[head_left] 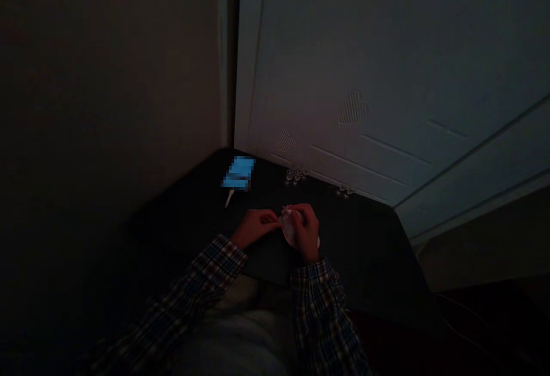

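Observation:
Over the dark table, my right hand (307, 230) holds a pale pinkish, rounded flat piece (289, 228), perhaps cloth, with fingers closed at its upper right edge. From the left, my left hand (258, 226) meets that piece with thumb and fingertips pinched at its side. Whatever small part lies in this pinch is too dim and small to name. Both wrists come out of checked sleeves. The low light hides the piece's exact kind.
A lit phone (239, 173) lies at the table's back left, a white cable plug (230, 198) at its lower end. Two clusters of small shiny round things, one (295, 175) behind my hands and another (344, 191) farther right, sit by a white panel (387, 66) with heart patterns. The table (365, 255) has rounded corners.

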{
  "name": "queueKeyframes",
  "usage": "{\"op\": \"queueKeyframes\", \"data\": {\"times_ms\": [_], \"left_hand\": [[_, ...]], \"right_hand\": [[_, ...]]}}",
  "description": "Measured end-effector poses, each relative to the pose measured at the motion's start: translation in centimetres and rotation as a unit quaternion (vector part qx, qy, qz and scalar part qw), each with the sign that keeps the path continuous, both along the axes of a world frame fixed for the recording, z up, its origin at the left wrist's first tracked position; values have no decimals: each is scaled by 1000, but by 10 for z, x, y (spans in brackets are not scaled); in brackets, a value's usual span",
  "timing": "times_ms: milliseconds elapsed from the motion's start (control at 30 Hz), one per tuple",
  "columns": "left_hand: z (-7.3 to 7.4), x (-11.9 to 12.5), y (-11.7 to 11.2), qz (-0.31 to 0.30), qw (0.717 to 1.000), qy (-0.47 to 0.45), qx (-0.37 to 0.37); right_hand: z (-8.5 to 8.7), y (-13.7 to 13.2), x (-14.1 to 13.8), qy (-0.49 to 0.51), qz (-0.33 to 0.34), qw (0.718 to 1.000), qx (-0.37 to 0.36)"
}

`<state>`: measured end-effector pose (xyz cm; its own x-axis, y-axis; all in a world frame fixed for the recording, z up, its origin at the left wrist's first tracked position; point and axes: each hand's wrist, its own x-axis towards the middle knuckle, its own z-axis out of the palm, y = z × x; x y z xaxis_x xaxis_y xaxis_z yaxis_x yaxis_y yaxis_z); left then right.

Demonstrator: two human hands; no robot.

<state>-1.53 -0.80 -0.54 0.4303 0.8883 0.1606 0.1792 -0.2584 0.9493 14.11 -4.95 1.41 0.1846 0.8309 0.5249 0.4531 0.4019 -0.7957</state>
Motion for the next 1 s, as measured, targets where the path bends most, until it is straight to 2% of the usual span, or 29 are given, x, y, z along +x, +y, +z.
{"op": "queueKeyframes", "data": {"times_ms": [233,400,1000], "left_hand": [[2,-1,2,47,999,-14,-1],[3,-2,1,59,998,-18,12],[5,0,-4,-3,999,21,25]], "right_hand": [[0,0,0,4,4,1000,0],[0,-1,0,-1,6,1000,-6],[-5,2,2,10,-20,999,-26]]}}
